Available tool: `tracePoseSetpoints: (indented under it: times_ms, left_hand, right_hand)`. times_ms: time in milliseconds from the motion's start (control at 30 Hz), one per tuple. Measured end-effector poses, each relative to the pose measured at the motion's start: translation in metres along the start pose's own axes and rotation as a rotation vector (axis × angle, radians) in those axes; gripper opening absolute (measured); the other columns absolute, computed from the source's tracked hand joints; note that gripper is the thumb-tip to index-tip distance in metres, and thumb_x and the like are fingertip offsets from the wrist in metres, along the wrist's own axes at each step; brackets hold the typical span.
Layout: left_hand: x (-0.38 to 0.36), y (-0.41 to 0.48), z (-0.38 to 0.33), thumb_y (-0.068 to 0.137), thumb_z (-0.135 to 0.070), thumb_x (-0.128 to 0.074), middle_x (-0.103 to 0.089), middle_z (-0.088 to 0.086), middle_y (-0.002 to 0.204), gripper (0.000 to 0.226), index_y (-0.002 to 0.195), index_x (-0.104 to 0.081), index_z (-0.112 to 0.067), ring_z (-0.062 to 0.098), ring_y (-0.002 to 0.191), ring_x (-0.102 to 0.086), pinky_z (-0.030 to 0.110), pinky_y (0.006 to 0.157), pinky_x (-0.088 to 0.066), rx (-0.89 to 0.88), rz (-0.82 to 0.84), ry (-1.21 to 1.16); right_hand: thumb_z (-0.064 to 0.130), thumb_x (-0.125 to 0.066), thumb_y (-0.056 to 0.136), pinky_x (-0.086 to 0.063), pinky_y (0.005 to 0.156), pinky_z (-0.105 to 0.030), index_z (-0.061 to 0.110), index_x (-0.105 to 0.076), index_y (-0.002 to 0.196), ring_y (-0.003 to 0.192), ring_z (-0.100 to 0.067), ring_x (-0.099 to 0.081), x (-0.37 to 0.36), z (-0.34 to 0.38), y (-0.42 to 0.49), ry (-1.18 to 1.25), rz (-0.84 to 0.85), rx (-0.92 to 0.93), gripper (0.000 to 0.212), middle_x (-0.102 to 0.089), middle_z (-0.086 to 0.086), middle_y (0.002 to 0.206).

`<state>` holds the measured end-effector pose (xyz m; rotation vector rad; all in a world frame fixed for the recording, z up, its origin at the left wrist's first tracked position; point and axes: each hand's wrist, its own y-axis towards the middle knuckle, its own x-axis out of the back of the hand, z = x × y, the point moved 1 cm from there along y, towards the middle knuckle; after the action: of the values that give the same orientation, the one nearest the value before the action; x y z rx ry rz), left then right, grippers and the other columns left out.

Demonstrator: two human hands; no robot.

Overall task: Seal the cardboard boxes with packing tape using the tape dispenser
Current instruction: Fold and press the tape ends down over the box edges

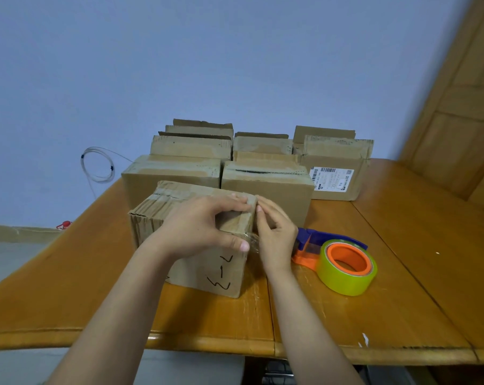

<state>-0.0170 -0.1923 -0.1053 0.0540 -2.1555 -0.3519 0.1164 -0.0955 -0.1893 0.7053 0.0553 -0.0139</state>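
A small cardboard box (207, 273) with black marker scrawl stands near the table's front edge, clear tape running over its top. My left hand (199, 226) lies on the box's top right corner, fingers over the top and thumb pressing the tape end on the front face. My right hand (274, 232) touches the box's right edge with its fingertips on the tape. The tape dispenser (343, 259), purple and orange with a yellow-green roll, lies on the table just right of my right hand, held by neither hand.
Several more cardboard boxes (265, 184) stand in rows behind the near one; one at the back right carries a white shipping label (332, 179). The wooden table (402, 301) has a seam down its middle. A wooden door is at right, a wire coil (97, 165) hangs on the wall.
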Motion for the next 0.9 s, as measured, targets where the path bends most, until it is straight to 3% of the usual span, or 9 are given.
tracePoseSetpoints:
  times_ms: [167,333,400,533,633,733,900]
  left_hand:
    - [-0.001,-0.001,0.001,0.043,-0.078,-0.061,-0.049,-0.027,0.136,0.092,0.128,-0.055,-0.045,-0.010,0.125,-0.039,0.022,0.103,-0.034,0.009,-0.002,-0.025]
    - [0.000,0.001,0.001,0.046,-0.076,-0.068,-0.048,-0.025,0.139,0.092,0.131,-0.054,-0.043,-0.003,0.131,-0.040,0.032,0.109,-0.035,0.020,0.018,0.000]
    - [0.000,0.001,0.000,0.048,-0.073,-0.071,-0.047,-0.025,0.141,0.090,0.131,-0.054,-0.042,-0.001,0.132,-0.040,0.034,0.110,-0.035,0.024,0.027,0.009]
    - [0.001,0.001,-0.001,0.051,-0.072,-0.076,-0.045,-0.025,0.142,0.089,0.132,-0.054,-0.041,-0.001,0.134,-0.037,0.040,0.112,-0.033,0.037,0.037,0.025]
    - [0.000,0.001,0.000,0.045,-0.079,-0.066,-0.045,-0.026,0.142,0.095,0.131,-0.055,-0.041,-0.003,0.135,-0.036,0.041,0.112,-0.033,0.038,0.030,0.024]
    - [0.001,0.000,-0.001,0.049,-0.072,-0.075,-0.046,-0.020,0.143,0.092,0.132,-0.056,-0.037,0.003,0.135,-0.038,0.043,0.113,-0.032,0.024,0.045,0.003]
    - [0.002,0.000,-0.002,0.052,-0.062,-0.069,-0.045,-0.017,0.145,0.089,0.134,-0.054,-0.032,0.004,0.136,-0.038,0.040,0.114,-0.031,-0.001,0.070,-0.022]
  right_hand:
    - [-0.005,-0.051,0.088,-0.040,0.105,-0.023,0.008,-0.055,0.126,0.123,0.001,-0.050,0.002,0.003,-0.008,-0.038,0.110,0.036,0.040,-0.057,0.000,0.131]
    - [-0.004,-0.043,0.082,-0.032,0.110,-0.022,0.014,-0.048,0.131,0.131,0.000,-0.041,0.005,0.004,-0.015,-0.029,0.180,0.054,0.052,-0.046,0.013,0.137]
    - [-0.004,-0.041,0.083,-0.033,0.110,-0.023,0.015,-0.051,0.130,0.131,0.000,-0.041,0.007,0.005,-0.018,-0.013,0.170,0.025,0.052,-0.048,0.011,0.137]
    - [0.001,-0.044,0.084,-0.042,0.099,-0.019,0.017,-0.064,0.117,0.120,-0.005,-0.053,0.012,0.017,-0.029,0.091,-0.002,-0.038,0.041,-0.061,-0.001,0.126]
    - [0.015,-0.047,0.087,-0.049,0.090,-0.026,0.020,-0.065,0.109,0.107,-0.016,-0.059,0.018,0.027,-0.041,0.202,-0.080,-0.026,0.029,-0.063,-0.005,0.112]
    - [0.026,-0.047,0.088,-0.047,0.090,-0.025,0.016,-0.065,0.109,0.108,-0.014,-0.058,0.022,0.034,-0.053,0.143,-0.027,0.031,0.029,-0.064,-0.003,0.110]
    - [0.028,-0.053,0.089,-0.048,0.091,-0.030,0.015,-0.067,0.105,0.107,-0.015,-0.059,0.023,0.040,-0.061,-0.019,0.098,0.098,0.025,-0.065,0.006,0.108]
